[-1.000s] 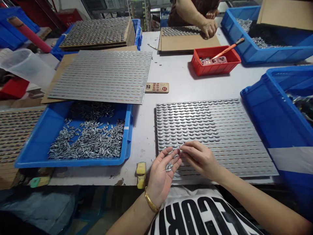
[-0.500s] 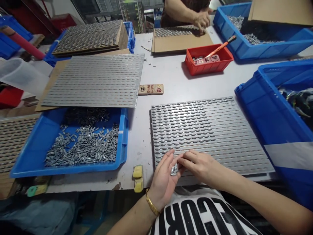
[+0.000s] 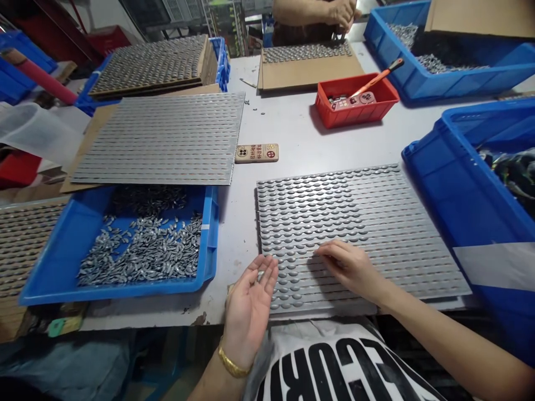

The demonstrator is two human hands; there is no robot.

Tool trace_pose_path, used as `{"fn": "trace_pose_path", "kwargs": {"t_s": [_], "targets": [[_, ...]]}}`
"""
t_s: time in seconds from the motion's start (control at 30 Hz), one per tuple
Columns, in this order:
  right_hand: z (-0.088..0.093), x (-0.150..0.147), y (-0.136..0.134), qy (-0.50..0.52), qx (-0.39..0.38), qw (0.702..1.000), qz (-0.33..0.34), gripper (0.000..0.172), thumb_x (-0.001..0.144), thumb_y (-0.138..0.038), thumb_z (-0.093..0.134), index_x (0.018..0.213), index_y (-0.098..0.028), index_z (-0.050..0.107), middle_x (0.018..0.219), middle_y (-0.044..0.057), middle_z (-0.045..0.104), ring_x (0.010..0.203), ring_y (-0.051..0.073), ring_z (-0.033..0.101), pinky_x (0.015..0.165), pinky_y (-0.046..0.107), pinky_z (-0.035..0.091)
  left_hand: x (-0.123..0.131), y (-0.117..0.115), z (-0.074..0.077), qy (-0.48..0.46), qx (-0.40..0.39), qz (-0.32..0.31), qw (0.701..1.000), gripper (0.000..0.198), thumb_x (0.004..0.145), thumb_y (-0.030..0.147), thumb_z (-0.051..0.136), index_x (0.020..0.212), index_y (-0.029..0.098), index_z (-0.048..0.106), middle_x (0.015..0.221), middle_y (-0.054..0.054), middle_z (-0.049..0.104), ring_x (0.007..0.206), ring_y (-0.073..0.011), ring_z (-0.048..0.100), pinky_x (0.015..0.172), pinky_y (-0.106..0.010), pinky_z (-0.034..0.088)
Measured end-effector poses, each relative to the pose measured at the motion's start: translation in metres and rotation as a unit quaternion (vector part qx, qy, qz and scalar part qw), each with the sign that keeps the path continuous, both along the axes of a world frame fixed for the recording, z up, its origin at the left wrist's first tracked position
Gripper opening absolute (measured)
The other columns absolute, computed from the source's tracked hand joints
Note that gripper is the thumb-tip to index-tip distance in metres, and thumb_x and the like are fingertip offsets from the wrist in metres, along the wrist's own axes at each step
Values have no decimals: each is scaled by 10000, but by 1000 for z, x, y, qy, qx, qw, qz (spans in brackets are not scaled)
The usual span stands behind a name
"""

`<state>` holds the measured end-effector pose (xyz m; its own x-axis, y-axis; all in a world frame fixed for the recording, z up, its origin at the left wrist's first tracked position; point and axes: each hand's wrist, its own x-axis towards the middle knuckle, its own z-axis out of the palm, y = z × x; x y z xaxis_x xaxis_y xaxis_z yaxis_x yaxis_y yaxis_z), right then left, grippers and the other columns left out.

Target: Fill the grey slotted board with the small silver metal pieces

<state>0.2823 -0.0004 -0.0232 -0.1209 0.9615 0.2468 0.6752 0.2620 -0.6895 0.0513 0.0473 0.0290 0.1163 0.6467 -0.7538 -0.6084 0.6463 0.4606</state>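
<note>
Two hands at a ribbed metal sheet's (image 3: 413, 262) near edge: my left hand (image 3: 249, 312) open, palm up, seemingly empty, above its left corner; my right hand (image 3: 349, 268) loosely curled, holding nothing visible, resting on the sheet, silver pellets (image 3: 309, 220) just left and far, in crosswise rows.

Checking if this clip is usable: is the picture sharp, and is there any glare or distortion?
In the head view, light is even with only soft shadows; the ribbed metal sheet has a dull sheen, not harsh glare; the wide lens stretches the blue crate at the right edge; the left hand and right hand look fairly sharp.
</note>
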Motion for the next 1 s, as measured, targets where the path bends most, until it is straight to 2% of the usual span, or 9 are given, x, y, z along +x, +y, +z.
{"fn": "trace_pose_path", "kwargs": {"t_s": [0.1,0.2,0.37,0.57,0.67,0.8,0.9,1.0], "targets": [[-17,-6,0,-89,78,993,8,269,887,-75,451,1058,-193,621,976,82,669,879,177,624,728,308,544,1,-9,-2,-7,26,-31,999,310,862,61,493,1165,76,560,1265,-208,587,1177,-271,569,994,-359,495],[-23,-7,1,-162,109,980,30,277,879,-60,455,1069,-166,625,995,98,667,856,187,603,714,318,530,3,-15,-3,-20,27,-70,997,293,862,92,531,1155,100,544,1255,-200,599,1172,-278,572,989,-357,496],[-23,-3,-1,-202,103,972,57,273,876,-56,454,1078,-139,619,1011,116,647,863,202,560,719,333,513,9,-21,-6,-48,14,-114,992,163,861,161,578,1015,121,545,1198,-195,635,1143,-285,593,979,-358,495],[-26,2,-2,-185,85,977,57,303,881,-58,425,1089,-168,615,1001,115,631,864,205,559,714,347,516,22,-22,-5,-87,3,-132,987,221,877,265,573,1036,112,579,1209,-195,626,1134,-295,598,1012,-420,459],[-16,1,-2,-124,65,989,40,316,887,-68,442,1137,-188,594,1026,106,627,903,197,576,729,333,525,27,-21,-5,-95,-6,-127,987,260,891,306,548,1055,110,595,1228,-196,613,1140,-289,594,1023,-430,445],[10,-12,-3,-45,48,996,54,335,889,-145,511,1214,-211,554,1079,102,623,912,190,586,746,334,527,36,-21,-6,-108,-2,-130,986,287,887,341,550,1074,134,616,1199,-162,623,1125,-256,594,1002,-414,459],[22,-25,-4,-66,49,993,87,296,876,-168,542,1163,-218,592,1086,94,637,859,189,576,712,341,515,44,-21,-5,-123,18,-135,983,302,880,356,556,1079,142,633,1153,-131,634,1099,-234,590,973,-382,470],[22,-30,-4,-57,37,995,78,217,868,-142,544,1057,-212,626,1042,82,644,829,179,567,691,328,501,50,-21,-2,-142,33,-159,977,303,890,360,535,1067,143,648,1154,-119,633,1103,-222,578,963,-347,465]]}}
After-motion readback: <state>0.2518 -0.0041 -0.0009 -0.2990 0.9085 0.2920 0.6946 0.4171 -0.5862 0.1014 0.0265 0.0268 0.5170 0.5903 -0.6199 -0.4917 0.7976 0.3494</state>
